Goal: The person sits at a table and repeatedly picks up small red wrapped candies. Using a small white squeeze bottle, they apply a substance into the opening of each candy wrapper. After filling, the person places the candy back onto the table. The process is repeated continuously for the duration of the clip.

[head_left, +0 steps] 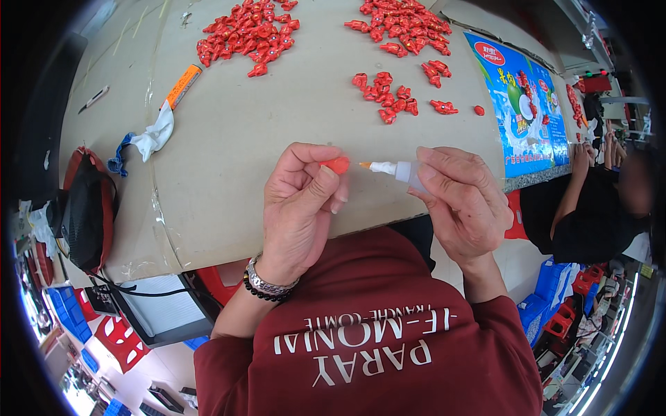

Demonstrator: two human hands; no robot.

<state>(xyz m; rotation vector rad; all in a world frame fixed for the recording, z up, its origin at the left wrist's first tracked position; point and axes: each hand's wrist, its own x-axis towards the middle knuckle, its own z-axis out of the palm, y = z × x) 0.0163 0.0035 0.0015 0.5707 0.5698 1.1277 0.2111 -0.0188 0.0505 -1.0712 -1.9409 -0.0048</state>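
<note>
Pinched between the thumb and fingers of my left hand is a small red plastic piece. My right hand is closed around a small translucent glue bottle, which lies sideways with its thin amber tip pointing left at the red piece. White material wraps the base of that nozzle. A small gap separates tip and piece. Beyond my hands, small shiny red figures lie in a large heap at the far left, another heap at the far right, and a looser cluster nearer me.
On the table's left lie an orange box, a crumpled white tissue, a blue cloth and a pen. A black-and-red bag sits at the left edge. A blue printed sheet covers the right side. Another person works at far right.
</note>
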